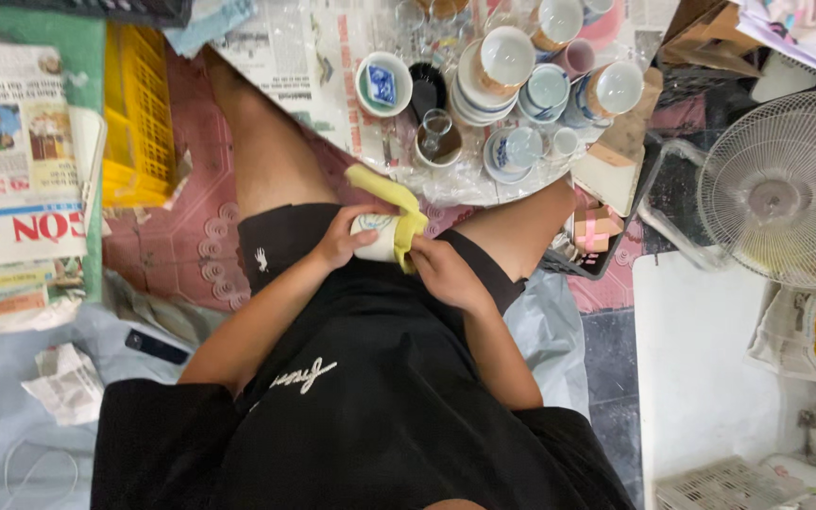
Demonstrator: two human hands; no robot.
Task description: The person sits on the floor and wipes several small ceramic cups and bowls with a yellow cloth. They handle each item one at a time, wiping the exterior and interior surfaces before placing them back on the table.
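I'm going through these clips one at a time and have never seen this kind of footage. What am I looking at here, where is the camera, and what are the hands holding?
There is no machine here: a person sits on the floor, and one camera worn on their head looks straight down at their lap and legs. That is why you see only arms, a black shirt and bare knees.

The left hand grips a small white cup lying on its side. The right hand presses a yellow cloth against the cup's end.

Ahead of the knees, on spread newspaper, stand many cups, bowls and saucers, some stacked, plus a few clear glasses. A yellow crate sits at the left and a white fan at the right.
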